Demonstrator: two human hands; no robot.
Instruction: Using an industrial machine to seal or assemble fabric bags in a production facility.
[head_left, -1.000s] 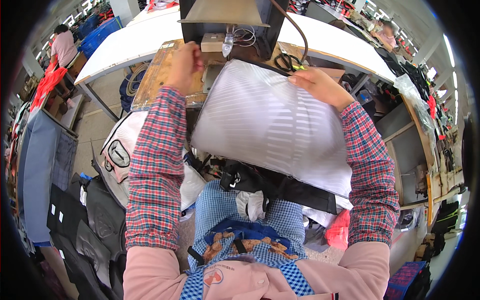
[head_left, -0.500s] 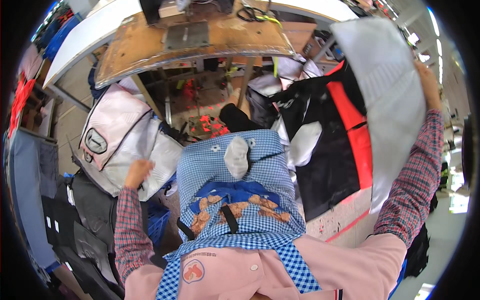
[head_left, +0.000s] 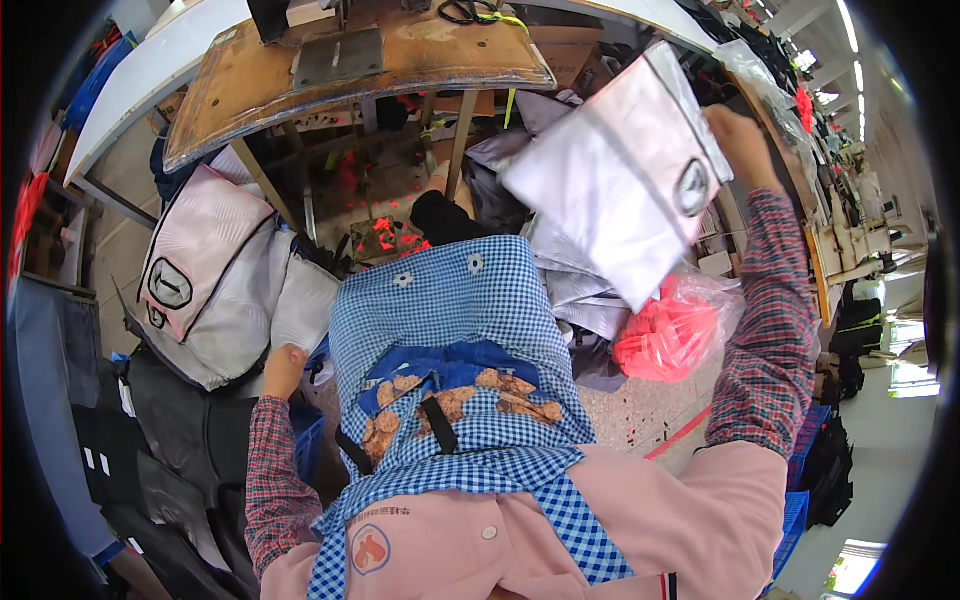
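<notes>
My right hand (head_left: 745,145) is raised at the right, fingers closed on the edge of a pale pink-and-white fabric panel (head_left: 640,170) with dark edging and an oval patch. The panel hangs tilted and slightly blurred over other pale fabric pieces (head_left: 570,270). At the left, my left hand (head_left: 286,372) is closed, low beside a heap of similar pale panels (head_left: 215,290); whether it grips an edge there is hidden. Across my lap lies a blue checked apron (head_left: 440,290) with a brown-and-blue pocket area.
A worn wooden table (head_left: 440,65) stands ahead, with black-handled scissors (head_left: 468,10) on top. Red scraps (head_left: 385,235) lie beneath it. Right of my lap sits a clear bag of coral-red strips (head_left: 665,335). Black sheets (head_left: 190,460) are piled at lower left, by a blue crate (head_left: 305,435).
A large grey panel and black-and-red fabric at right are gone from view; my right hand now holds the pale panel, further left. The small white piece has left my lap. My left hand moved lower.
</notes>
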